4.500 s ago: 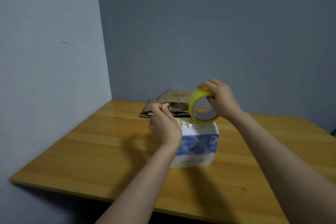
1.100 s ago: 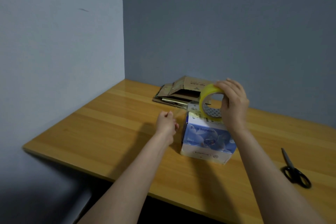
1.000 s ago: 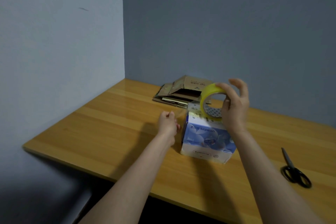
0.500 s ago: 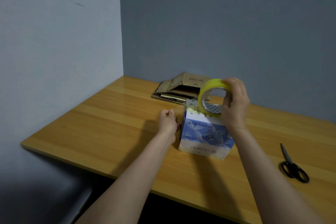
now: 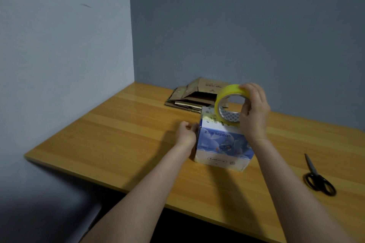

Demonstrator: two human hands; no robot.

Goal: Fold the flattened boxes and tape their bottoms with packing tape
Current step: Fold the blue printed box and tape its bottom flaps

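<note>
Box (image 5: 223, 144) sits about the middle of the table (image 5: 118, 144), blue printed side facing me. My right hand (image 5: 254, 112) grips the roll (image 5: 227, 89), fingers over the top, thumb through the core, roll standing on edge at the box's top. Left hand (image 5: 186, 133) is curled against the box's upper left edge; can't tell if it's pinching tape. Flat boxes (image 5: 193, 96) stacked at the far edge, scissors (image 5: 318, 177) toward the near right corner.

Left arm: bare forearm, extended forward.
Left hand (image 5: 186, 134): low, fingers curled inward; contents not discernible.
Right hand (image 5: 254, 112): raised higher, fingers wrapped over tape roll (image 5: 230, 88), thumb inside its core.
</note>
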